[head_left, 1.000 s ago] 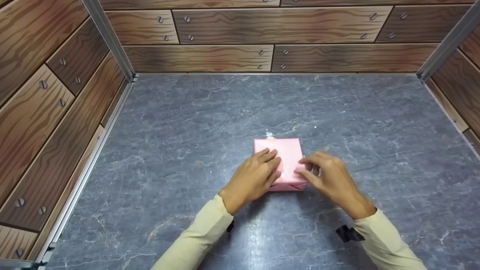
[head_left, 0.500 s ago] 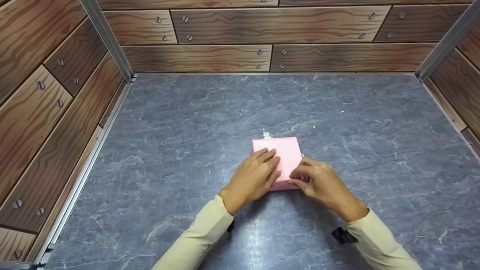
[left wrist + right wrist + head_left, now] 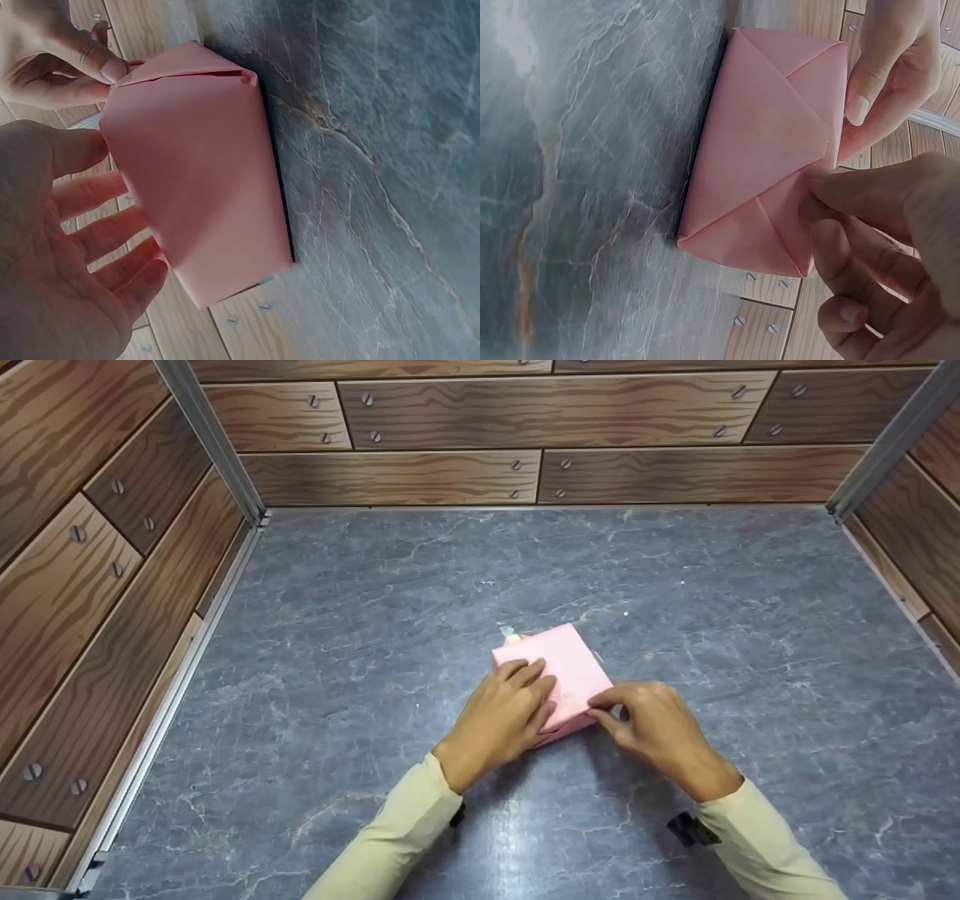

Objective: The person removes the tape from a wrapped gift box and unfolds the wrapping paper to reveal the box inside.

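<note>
Marbled grey surface (image 3: 360, 615), left hand (image 3: 495, 716) spread on pink box (image 3: 571, 667), right hand (image 3: 660, 731) pinching its edge

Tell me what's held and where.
The right hand pinches a pink paper-wrapped box by the top edge of its folded side; left hand rests on top.

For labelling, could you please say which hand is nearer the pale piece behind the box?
Left. The left hand is just short of the pale piece; the right hand, farther, pinches the box's near edge.
</note>
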Motion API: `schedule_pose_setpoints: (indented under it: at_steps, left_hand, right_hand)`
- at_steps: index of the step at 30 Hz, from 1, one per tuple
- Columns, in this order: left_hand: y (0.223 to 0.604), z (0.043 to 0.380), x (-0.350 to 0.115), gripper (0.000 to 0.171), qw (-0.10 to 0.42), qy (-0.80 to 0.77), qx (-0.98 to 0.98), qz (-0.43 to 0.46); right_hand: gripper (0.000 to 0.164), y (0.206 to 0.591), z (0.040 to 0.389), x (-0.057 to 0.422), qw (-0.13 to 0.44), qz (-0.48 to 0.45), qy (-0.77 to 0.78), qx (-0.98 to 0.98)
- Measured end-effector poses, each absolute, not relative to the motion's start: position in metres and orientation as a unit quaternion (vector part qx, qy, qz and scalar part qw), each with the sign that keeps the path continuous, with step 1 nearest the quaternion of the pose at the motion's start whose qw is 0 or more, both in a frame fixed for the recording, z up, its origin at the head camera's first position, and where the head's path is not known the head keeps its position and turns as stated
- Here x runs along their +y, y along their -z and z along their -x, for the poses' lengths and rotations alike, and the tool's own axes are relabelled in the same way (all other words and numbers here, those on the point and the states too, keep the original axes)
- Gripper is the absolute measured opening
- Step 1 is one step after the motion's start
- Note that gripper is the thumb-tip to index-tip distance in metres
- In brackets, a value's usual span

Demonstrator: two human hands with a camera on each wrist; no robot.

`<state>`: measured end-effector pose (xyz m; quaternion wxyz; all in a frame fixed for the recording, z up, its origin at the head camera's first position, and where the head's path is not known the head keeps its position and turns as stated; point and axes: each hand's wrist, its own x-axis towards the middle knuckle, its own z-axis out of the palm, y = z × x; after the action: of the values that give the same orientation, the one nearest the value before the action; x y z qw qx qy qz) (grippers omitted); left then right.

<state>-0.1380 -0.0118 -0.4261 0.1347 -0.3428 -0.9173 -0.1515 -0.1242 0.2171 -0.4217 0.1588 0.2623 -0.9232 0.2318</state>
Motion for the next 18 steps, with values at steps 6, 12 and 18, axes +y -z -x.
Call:
schedule_pose_setpoints:
  at_steps: [6,12,18]
  left_hand:
    - [0.4264,0.1366,-0.0132,0.029,0.146,0.141,-0.918,0.341]
    - [0.4272,0.1367,-0.0141,0.024,0.169,0.141,-0.913,0.343]
    - [0.4260,0.1357,-0.0148,0.022,0.156,0.138,-0.918,0.338]
  right_hand:
    - [0.021,0.4198,0.1243,0.2203,0.137,-0.242,-0.225,-0.934]
    - [0.029,0.4185,0.1234,0.2220,0.118,-0.223,-0.218,-0.943]
    - [0.050,0.4215,0.1233,0.2153,0.134,-0.204,-0.213,-0.946]
